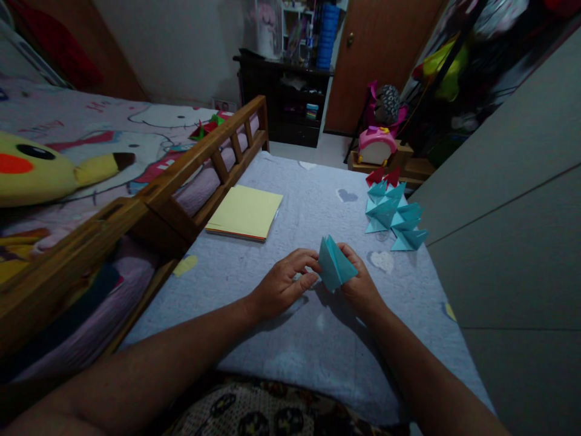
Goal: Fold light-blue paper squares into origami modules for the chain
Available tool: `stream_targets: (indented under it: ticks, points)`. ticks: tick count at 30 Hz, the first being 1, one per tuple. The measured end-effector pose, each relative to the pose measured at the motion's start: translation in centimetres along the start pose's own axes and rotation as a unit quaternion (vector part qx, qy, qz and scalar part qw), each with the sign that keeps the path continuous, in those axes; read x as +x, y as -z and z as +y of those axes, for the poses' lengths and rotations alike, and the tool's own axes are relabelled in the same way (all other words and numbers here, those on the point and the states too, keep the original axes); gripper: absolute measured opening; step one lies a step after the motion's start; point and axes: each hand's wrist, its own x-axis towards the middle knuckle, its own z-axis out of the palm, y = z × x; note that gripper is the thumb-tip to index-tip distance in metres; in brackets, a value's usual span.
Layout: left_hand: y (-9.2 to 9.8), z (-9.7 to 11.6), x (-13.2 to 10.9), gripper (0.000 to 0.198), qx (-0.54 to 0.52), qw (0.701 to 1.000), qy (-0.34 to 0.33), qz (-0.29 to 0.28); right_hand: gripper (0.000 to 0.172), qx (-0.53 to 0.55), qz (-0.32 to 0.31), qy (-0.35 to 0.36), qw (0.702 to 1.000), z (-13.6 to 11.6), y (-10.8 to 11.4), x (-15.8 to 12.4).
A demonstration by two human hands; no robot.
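A folded light-blue origami paper piece [334, 266] is held up over the bed sheet, its pointed flaps partly spread. My right hand [361, 281] grips it from the right, with several fingers hidden behind the paper. On the other side, my left hand [288, 280] has its thumb and fingers apart. Those fingertips are at the paper's left edge; whether they press on it I cannot tell. Beyond my right hand stand several finished-looking blue folded paper pieces [385, 209], with red folded pieces [376, 177] behind them.
A stack of square paper [245, 212], yellow on top, lies left on the light-blue sheet [313, 200]. A wooden rail [200, 157] borders a second bed with a yellow plush toy [40, 175]. A pale cabinet side [512, 242] rises at right. A dark shelf [281, 91] stands behind.
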Motion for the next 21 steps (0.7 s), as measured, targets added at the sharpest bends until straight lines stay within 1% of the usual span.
stream_targets:
  ticks: [3, 5, 7, 9, 10, 11, 12, 13, 15, 17, 21]
  points:
    - [-0.3, -0.3, 0.1, 0.007, 0.007, 0.999, 0.031, 0.041, 0.015, -0.033, -0.038, 0.010, 0.999, 0.1, 0.0, -0.1]
    - [-0.4, -0.5, 0.1, 0.010, -0.010, 0.995, 0.065, 0.069, 0.012, -0.050, -0.061, 0.004, 0.997, 0.0, 0.0, -0.2]
    - [-0.6, -0.7, 0.1, 0.020, -0.053, 0.990, 0.096, 0.093, 0.010, -0.060, -0.071, -0.007, 0.996, -0.2, -0.1, -0.3]
    - [-0.6, -0.9, 0.1, 0.038, -0.106, 0.982, 0.114, 0.109, 0.010, -0.053, -0.070, -0.020, 0.996, -0.2, -0.1, -0.3]
    - [-0.6, -1.0, 0.1, 0.046, -0.129, 0.978, 0.118, 0.113, 0.012, -0.042, -0.068, -0.030, 0.996, -0.2, 0.0, -0.2]
    - [-0.5, -1.1, 0.1, 0.048, -0.144, 0.976, 0.120, 0.113, 0.016, -0.022, -0.064, -0.037, 0.997, -0.1, 0.1, -0.2]
    - [-0.4, -1.2, 0.1, 0.045, -0.151, 0.975, 0.123, 0.110, 0.021, 0.001, -0.057, -0.037, 0.998, -0.1, 0.2, -0.1]
    - [-0.3, -1.2, 0.1, 0.038, -0.150, 0.975, 0.124, 0.107, 0.027, 0.025, -0.048, -0.030, 0.998, 0.0, 0.3, 0.1]
    - [-0.1, -1.3, 0.1, 0.023, -0.131, 0.978, 0.126, 0.102, 0.033, 0.050, -0.023, 0.001, 0.998, 0.1, 0.5, 0.2]
    - [0.1, -1.3, 0.1, 0.017, -0.105, 0.981, 0.126, 0.099, 0.034, 0.028, -0.001, 0.029, 0.999, 0.1, 0.5, 0.3]
    - [0.4, -0.9, 0.3, 0.017, -0.078, 0.986, 0.106, 0.099, 0.027, -0.051, 0.011, 0.040, 0.998, -0.1, 0.0, 0.0]
